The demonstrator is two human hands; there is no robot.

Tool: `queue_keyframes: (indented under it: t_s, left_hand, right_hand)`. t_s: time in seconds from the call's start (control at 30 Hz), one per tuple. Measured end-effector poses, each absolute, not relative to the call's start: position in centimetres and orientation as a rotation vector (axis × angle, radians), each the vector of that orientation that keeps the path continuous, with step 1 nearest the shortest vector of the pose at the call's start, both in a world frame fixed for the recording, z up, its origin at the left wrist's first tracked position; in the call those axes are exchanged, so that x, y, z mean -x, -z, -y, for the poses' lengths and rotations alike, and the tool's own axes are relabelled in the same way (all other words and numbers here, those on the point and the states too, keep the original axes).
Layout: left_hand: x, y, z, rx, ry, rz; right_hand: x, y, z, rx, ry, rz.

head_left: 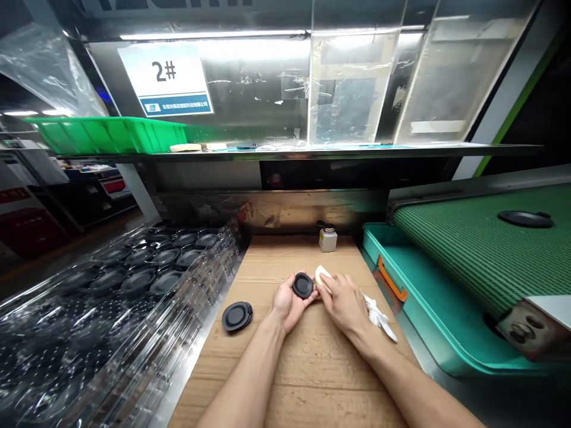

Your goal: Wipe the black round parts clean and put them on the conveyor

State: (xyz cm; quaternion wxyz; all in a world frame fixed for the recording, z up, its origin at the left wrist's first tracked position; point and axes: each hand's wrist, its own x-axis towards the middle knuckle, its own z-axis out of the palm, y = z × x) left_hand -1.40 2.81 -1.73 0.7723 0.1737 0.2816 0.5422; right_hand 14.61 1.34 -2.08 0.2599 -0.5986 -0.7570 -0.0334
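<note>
My left hand (288, 302) is closed around the edge of a small black round plastic lid (303, 286), its dished face turned up towards me. Just to its right, my right hand (344, 300) pinches a white pad (322, 274) close beside the lid; I cannot tell whether they touch. On the cardboard sheet (307, 380), left of my left hand, lie black round lids (237, 316), seemingly stacked. A crumpled white cloth or glove (379, 318) lies partly behind my right wrist. Beyond my hands stands a small white bottle (328, 239) with a metal top.
Clear plastic trays (134, 309) holding several black lids are piled at the left. A green conveyor belt (468, 238) carries a black part (525, 219) at the right, above a teal bin (428, 321) with an orange handle. A metal shelf (285, 154) bears a green basket (111, 135).
</note>
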Motion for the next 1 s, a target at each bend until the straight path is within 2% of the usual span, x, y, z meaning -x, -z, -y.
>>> queue_keyframes:
  t_s: [0.27,0.47,0.67,0.8,1.0]
  left_hand:
    - [-0.1,0.5,-0.4,-1.291,-1.651,-1.009]
    - [-0.3,1.3,-0.2,-1.875,-1.605,-1.226]
    - [-0.1,2.3,-0.6,-1.931,-1.668,-1.298]
    - [0.6,2.5,-1.9,-1.864,-1.500,-1.441]
    - [2.9,0.1,-8.4,-2.076,-0.854,-2.066]
  right_hand:
    - [-15.8,2.7,-1.5,1.672,-0.026,2.138]
    - [-15.8,2.6,-1.4,1.687,-0.057,2.147]
    - [-16.0,2.8,-1.5,1.685,-0.059,2.138]
    - [-15.9,2.9,-1.6,1.690,-0.055,2.124]
    - [-15.7,3.0,-1.6,1.681,-0.039,2.089]
